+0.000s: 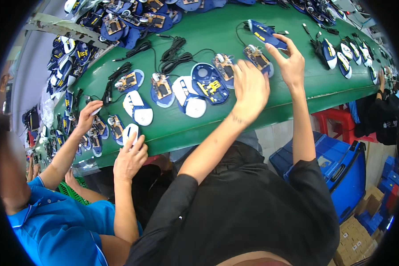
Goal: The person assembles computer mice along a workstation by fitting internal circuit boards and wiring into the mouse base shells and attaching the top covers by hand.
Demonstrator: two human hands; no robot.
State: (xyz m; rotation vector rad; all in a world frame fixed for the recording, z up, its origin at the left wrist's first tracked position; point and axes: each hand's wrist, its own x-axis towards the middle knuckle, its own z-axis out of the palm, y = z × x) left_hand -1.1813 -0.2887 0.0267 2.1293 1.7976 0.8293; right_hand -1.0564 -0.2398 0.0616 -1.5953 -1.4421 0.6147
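Between the thumb and fingers of my right hand is a blue mouse top shell, tilted, with yellow parts showing on its inner side. My left hand is beside an open mouse base with a brown circuit board. Its fingers are bent and partly blurred, so I cannot see whether they grip anything. Left of that hand, a second open mouse base sits beside an upturned blue shell with yellow parts. A white-and-blue mouse shell touches that upturned shell.
A green conveyor belt runs across. More mouse parts and coiled black cables lie on it; white-and-blue mice stand at right. On my left a co-worker in blue handles a white shell. Blue crates and a red stool are at right.
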